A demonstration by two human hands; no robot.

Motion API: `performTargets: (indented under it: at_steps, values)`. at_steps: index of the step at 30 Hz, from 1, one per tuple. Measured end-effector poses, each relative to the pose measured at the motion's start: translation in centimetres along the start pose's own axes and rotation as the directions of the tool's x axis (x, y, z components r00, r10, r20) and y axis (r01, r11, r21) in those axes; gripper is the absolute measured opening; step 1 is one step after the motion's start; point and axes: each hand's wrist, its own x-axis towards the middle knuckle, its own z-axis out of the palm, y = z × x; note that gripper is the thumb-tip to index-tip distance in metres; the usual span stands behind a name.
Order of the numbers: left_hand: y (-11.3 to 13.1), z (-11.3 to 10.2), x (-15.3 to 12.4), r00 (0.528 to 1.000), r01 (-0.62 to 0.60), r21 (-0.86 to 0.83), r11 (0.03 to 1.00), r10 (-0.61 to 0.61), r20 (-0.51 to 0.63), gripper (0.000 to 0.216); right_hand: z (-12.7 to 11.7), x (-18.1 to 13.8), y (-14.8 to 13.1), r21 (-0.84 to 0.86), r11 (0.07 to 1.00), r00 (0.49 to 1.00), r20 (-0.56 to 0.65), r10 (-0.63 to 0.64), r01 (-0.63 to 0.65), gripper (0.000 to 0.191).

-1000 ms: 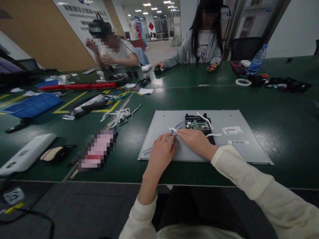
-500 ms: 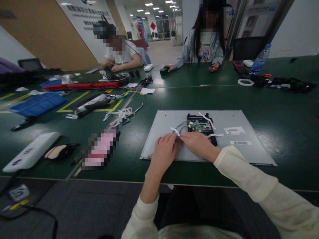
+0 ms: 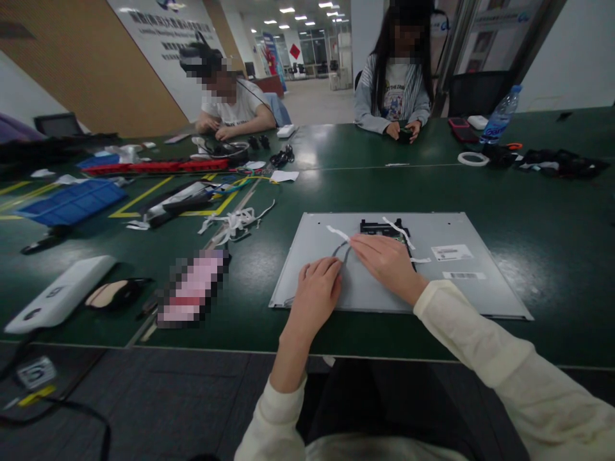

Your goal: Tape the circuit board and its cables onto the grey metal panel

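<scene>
A flat grey metal panel [image 3: 446,234] lies on the table in front of me. Fixed near its middle is a black bracket [image 3: 375,227]; my right hand hides most of the circuit board in it. The fingers of my right hand [image 3: 384,262] pinch the end of a white tape strip [image 3: 337,233], which sticks out to the left above the panel. Lower left, my left hand [image 3: 317,288] has its bent fingers closed on a grey cable [image 3: 340,248] against the panel. More white tape strips [image 3: 400,232] stick to the bracket's right side.
Left of the panel lie a tangle of white strips [image 3: 235,224], a pink phone [image 3: 195,288], a white device [image 3: 60,293] and a blue bin [image 3: 72,202]. Two people sit across the table. A water bottle [image 3: 500,116] and a tape roll [image 3: 473,159] are at the far right.
My right hand has lifted the tape strip up and right, off the cable, now covering the board. My left hand stays put. One person across has drawn a dark object in between both hands.
</scene>
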Motion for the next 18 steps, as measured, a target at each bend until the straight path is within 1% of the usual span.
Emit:
performTargets:
  at_steps: [3,6,8,11,15,18]
  values:
    - [0.1,0.0,0.1,1.0,0.019,-0.003,1.0,-0.019,0.003,0.033,0.7,-0.2,-0.2,0.0,1.0,0.996,0.089,-0.022,0.022,0.027]
    - [0.0,0.2,0.0,0.999,0.033,-0.012,0.999,-0.033,-0.005,0.033,1.2,-0.5,-0.7,-0.007,0.999,0.977,0.209,-0.041,0.043,0.024]
    - [-0.1,0.3,0.0,0.999,0.033,-0.017,0.999,-0.033,-0.006,0.034,1.3,-0.7,-0.9,-0.002,0.999,0.966,0.254,-0.048,0.05,0.022]
    - [-0.2,0.4,-0.1,1.0,0.021,-0.007,1.0,-0.021,-0.004,0.038,1.2,-0.8,-1.1,0.015,0.998,0.96,0.274,-0.059,0.057,0.02]
    - [-0.1,0.4,-0.1,1.0,0.016,0.052,0.998,-0.016,-0.012,0.042,1.3,-0.9,-1.1,0.038,0.996,0.954,0.289,-0.084,0.076,0.018]
    - [0.0,0.5,0.1,1.0,-0.022,0.102,0.995,0.022,-0.002,0.041,1.5,-0.9,-1.1,0.05,0.996,0.953,0.289,-0.091,0.08,0.017]
